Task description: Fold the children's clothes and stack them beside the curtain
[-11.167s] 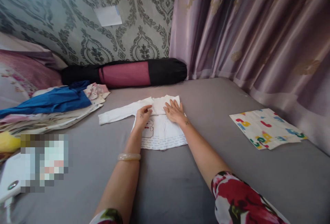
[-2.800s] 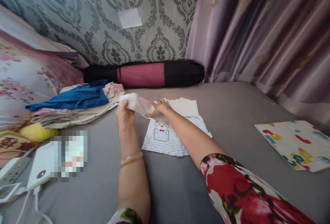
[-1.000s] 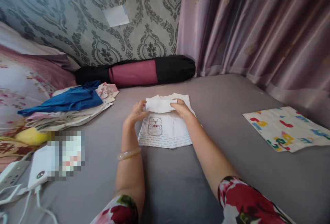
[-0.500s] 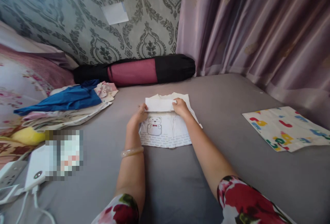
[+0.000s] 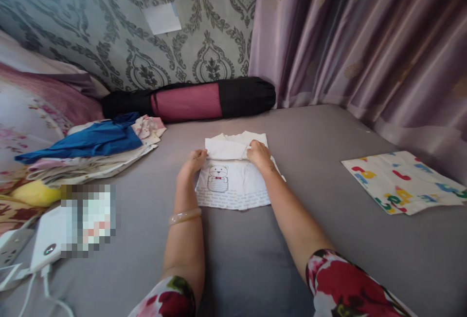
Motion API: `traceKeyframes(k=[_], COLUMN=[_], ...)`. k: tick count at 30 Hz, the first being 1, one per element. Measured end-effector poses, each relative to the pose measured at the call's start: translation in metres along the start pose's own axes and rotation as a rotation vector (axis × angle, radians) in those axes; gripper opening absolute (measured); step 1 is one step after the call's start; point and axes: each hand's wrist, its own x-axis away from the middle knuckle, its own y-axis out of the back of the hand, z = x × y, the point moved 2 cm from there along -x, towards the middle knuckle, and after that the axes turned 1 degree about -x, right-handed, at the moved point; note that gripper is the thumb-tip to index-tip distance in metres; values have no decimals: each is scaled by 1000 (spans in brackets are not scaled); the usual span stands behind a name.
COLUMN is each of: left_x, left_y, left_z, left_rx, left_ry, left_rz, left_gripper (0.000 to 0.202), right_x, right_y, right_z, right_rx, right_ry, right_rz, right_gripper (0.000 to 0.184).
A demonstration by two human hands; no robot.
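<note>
A small white shirt (image 5: pixel 239 190) lies flat on the grey sheet before me, printed with a line-drawn bear and rows of lettering. Across its upper part is a folded white strip of cloth (image 5: pixel 224 149); whether this belongs to the shirt I cannot tell. My left hand (image 5: pixel 197 159) pinches the strip's left end, thumb and fingers closed. At the other end my right hand (image 5: pixel 258 154) has its fingers curled closed on the cloth, hiding that corner. The shirt's neckline shows beyond the strip.
A folded cloth with colourful prints (image 5: pixel 404 180) lies at right. Piled clothes (image 5: pixel 83 141), a yellow object (image 5: pixel 36 194), a white power bank (image 5: pixel 54 234) with cables and a power strip (image 5: pixel 14 246) are at left. A black and pink long bag (image 5: pixel 186 100) lies against the wall.
My right hand has shifted slightly right and its end of the strip has become creased. My left hand stays at the left end, moved only a little. The shirt keeps its place.
</note>
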Motion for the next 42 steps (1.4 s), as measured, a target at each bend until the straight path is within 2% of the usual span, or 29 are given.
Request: traceKeyframes(k=[3, 5, 6, 10, 13, 16, 20, 30, 36, 42], left_x=[3, 8, 10, 19, 20, 17, 15, 19, 13, 8], left_y=[-5, -13, -18, -45, -59, -63, -63, -67, -68, -59], left_z=[-9, -20, -26, -44, -41, -33, -28, -37, -40, -41], left_rx=[-118, -182, -204, -314, -420, -470, -515, -698, -714, -718], left_ry=[-108, -214, -273, -419, -405, -385, -378, -238, -115, -144], left_rz=[-155, -263, -286, -206, -109, -55, -58, -74, 29, -11], left_gripper=[15, 7, 11, 32, 38, 39, 41, 55, 62, 69], right_x=[2, 5, 6, 13, 17, 17, 16, 14, 13, 10], right_y=[0, -3, -7, -33, -52, -60, -59, -55, -52, -56], right_z=[7, 17, 23, 45, 50, 49, 46, 42, 41, 40], right_rx=[54, 75, 75, 75, 108, 136, 153, 159, 148, 127], right_ry=[29, 133, 217, 523, 577, 547, 481, 302, 256, 230], right_rz=[-106, -206, -238, -213, -136, -102, -66, -86, -93, -126], right_gripper=[34, 36, 37, 45, 50, 53, 54, 58, 55, 57])
